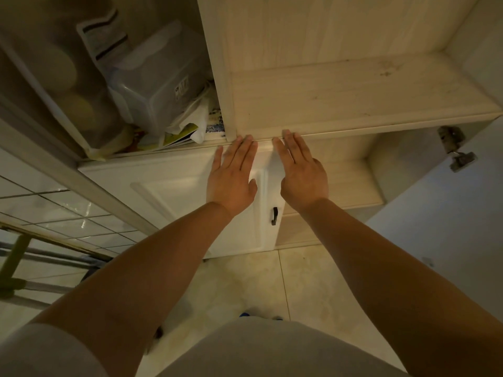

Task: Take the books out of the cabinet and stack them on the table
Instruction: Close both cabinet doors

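The pale wooden cabinet (326, 28) fills the upper view. Its right compartment has a bare shelf (353, 91) with no book on it. My left hand (231, 175) and my right hand (302, 172) reach side by side toward the shelf's front edge, fingers straight, fingertips at the edge. Neither hand holds anything. In the left compartment, papers or thin booklets (182, 131) lie under a clear plastic box (160, 85). No table is in view.
A lower white cabinet door (174, 191) with a dark handle (274, 216) is below my hands. An open door with a metal hinge (460, 156) stands at the right. A glass-fronted door (54, 85) hangs at the left. Tiled floor (272, 281) lies below.
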